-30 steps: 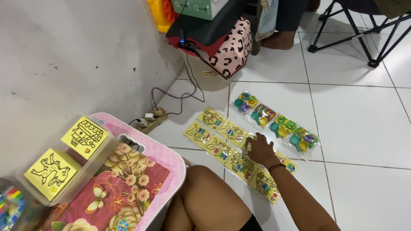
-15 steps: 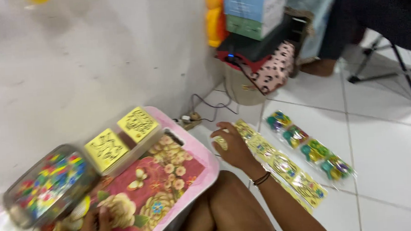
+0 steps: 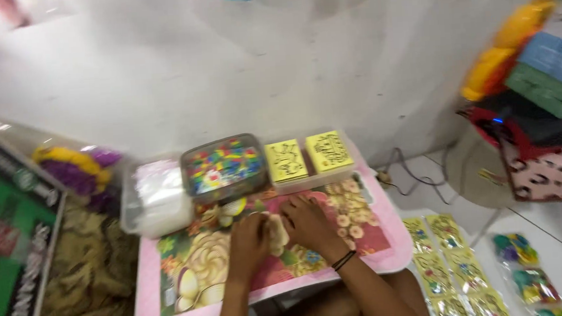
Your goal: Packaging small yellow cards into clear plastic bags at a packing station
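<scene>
Small pale packet (image 3: 276,233) sits right between both hands, in the middle of the pink flowery lap table (image 3: 378,262). Only one view here, the head cam, and it's pretty blurry. Left hand (image 3: 248,239) is on the packet's left side, right hand (image 3: 306,221) on its right and partly over it, so the two hands are together with fingers closed on it. What the packet really is, can't tell.

Just past the hands, at the table's far edge: a clear tub of colourful beads (image 3: 224,166) and two yellow cards (image 3: 308,155) to its right. White tub (image 3: 156,197) on the left. Down on the floor at right, yellow packet strips (image 3: 444,258).
</scene>
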